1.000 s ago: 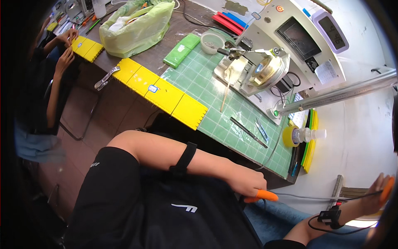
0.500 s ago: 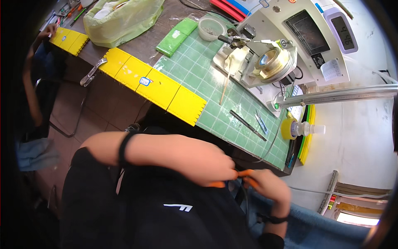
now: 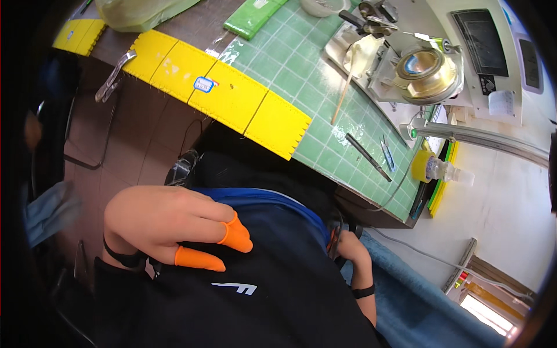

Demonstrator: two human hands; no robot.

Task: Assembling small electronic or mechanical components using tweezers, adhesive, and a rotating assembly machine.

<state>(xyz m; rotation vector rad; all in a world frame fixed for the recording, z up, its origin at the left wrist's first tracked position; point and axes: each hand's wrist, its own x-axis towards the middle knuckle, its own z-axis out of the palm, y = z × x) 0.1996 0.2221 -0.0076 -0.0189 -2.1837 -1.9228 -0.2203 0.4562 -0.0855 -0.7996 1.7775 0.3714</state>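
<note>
The left hand [image 3: 174,223] had parted from the right hand [image 3: 351,246] and swung leftward over the black shirt [image 3: 278,301], while the right hand had drawn in to the shirt's right side. A blue cloth band [image 3: 307,217] had come into view.

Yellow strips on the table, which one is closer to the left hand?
The long yellow strip next to the green mat, with a metal clip at one end. The other yellow strip, farther from the left hand, is up at the top left.
</note>
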